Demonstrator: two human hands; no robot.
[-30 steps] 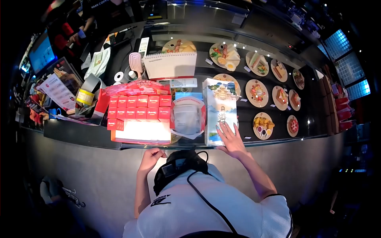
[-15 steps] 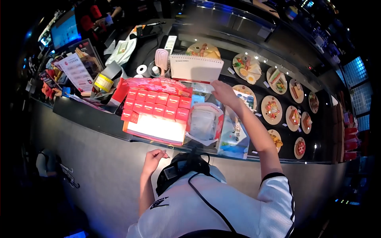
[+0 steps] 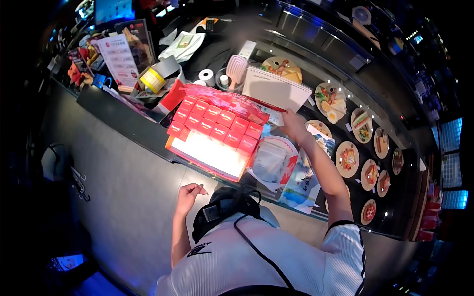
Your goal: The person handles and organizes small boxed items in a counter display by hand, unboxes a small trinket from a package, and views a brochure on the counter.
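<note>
My right hand [image 3: 293, 125] is closed at the lower right edge of a white spiral-bound desk calendar [image 3: 275, 89], its fingertips hidden from clear view. My left hand [image 3: 188, 196] hangs in front of the counter, fingers curled together, with nothing I can make out in them. Between the two lies a display box of small red boxes [image 3: 218, 124] with a bare, bright front part. Beside it sits a red-and-white container [image 3: 273, 160] with clear packets inside. A printed scenic brochure stack [image 3: 302, 185] lies under my right forearm.
Plates of food [image 3: 347, 159] stand in the display case on the right. A pink spatula [image 3: 236, 69], a paper roll [image 3: 206, 76], a yellow tape roll [image 3: 152, 80] and a menu stand [image 3: 118, 60] are on the counter's left part. A screen [image 3: 113, 11] is behind.
My right hand has left the brochure stack and moved up to the calendar's lower edge, its fingers now closed. The view has turned, so the counter appears tilted. My left hand stays low.
</note>
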